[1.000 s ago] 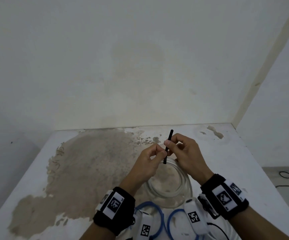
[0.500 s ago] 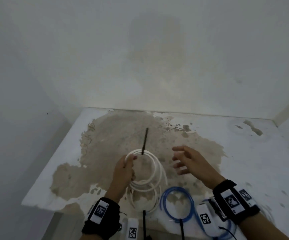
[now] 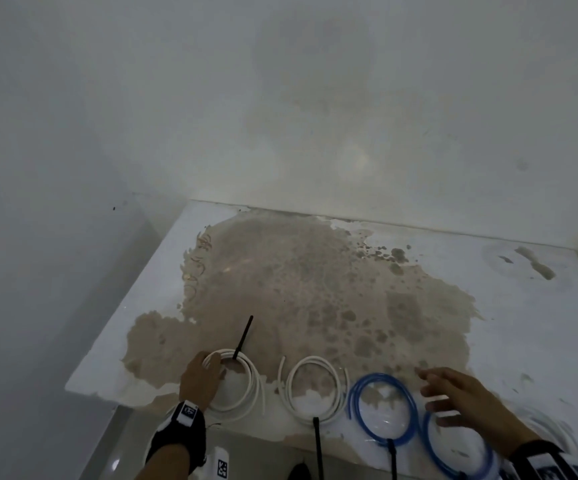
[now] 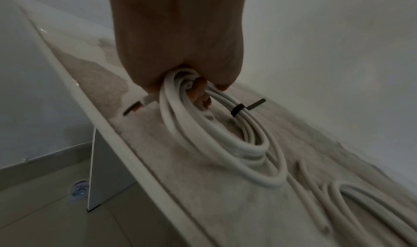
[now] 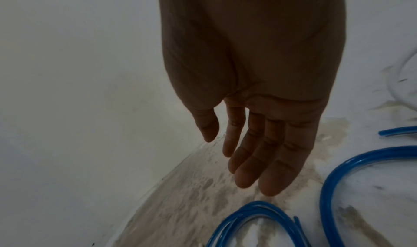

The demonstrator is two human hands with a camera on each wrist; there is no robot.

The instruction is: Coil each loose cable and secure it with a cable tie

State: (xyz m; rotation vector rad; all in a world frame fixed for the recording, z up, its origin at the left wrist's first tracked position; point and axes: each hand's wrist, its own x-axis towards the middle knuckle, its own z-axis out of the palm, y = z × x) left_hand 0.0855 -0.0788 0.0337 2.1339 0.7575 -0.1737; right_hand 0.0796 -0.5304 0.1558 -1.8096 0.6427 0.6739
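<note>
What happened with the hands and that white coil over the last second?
The right hand let go of the black tie and drew off to the right, open above the blue coils. The left hand carried the tied white coil down and left onto the table. It still grips the coil, and the tie tail still sticks up.

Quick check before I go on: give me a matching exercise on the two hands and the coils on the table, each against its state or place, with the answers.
Column 1:
1. left hand
2. right hand
3. middle white coil
4. blue coil

Column 2:
A. lies on the table untouched, black tie pointing at the near edge
B. open, over the table, holds nothing
C. grips the tied white coil
D. lies just left of the right hand

Pairs: 1-C, 2-B, 3-A, 4-D
</note>
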